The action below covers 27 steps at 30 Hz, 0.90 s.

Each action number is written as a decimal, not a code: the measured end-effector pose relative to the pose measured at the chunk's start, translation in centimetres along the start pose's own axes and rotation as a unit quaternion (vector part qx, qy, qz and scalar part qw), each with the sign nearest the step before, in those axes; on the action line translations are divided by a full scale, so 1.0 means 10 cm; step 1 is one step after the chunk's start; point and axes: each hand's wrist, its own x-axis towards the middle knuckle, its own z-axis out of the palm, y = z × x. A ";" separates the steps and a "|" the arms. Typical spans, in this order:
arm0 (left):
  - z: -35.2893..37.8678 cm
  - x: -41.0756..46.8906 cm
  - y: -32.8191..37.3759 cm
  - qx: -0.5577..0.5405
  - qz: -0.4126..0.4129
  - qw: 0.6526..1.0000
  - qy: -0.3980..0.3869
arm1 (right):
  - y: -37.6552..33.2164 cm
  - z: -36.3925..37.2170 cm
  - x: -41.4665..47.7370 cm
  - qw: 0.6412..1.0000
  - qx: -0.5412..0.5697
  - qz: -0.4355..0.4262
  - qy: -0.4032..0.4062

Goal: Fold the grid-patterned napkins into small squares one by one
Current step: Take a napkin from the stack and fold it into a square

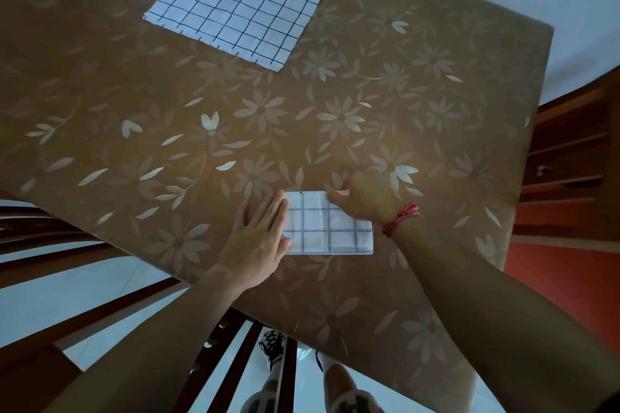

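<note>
White cloth, dark grid lines, head view: folded napkin, a small rectangle lying flat near the table's near edge, long axis running left to right across the person's front.

Left hand: flat, fingers straight and together, pressing the napkin's left end.

Right hand: fingers curled, pinching the napkin's far edge near its right corner; red cord bracelet at the wrist.

Second napkin: unfolded, spread flat at the far side, well apart from the hands, set askew.

Surface: table under a brown cover with pale flowers.

Surroundings: wooden chairs either side, pale tiled floor, shoes below.
</note>
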 end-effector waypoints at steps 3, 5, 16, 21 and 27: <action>0.01 0.00 0.00 0.000 -0.001 1.000 0.000 | -0.05 -0.02 -0.01 0.998 0.054 0.006 -0.016; 0.01 -0.01 -0.01 -0.004 0.000 1.000 0.001 | -0.07 -0.04 -0.02 0.995 0.094 0.002 -0.026; -0.04 0.00 -0.01 -0.052 0.001 0.999 0.010 | 0.03 -0.11 0.00 0.988 0.124 0.049 -0.082; -0.15 -0.01 0.05 -0.093 -0.006 0.995 0.041 | 0.15 -0.15 -0.18 0.969 0.231 0.076 -0.035; -0.24 -0.12 0.37 -0.130 0.015 0.988 0.083 | 0.16 -0.02 -0.53 0.842 0.507 0.183 -0.013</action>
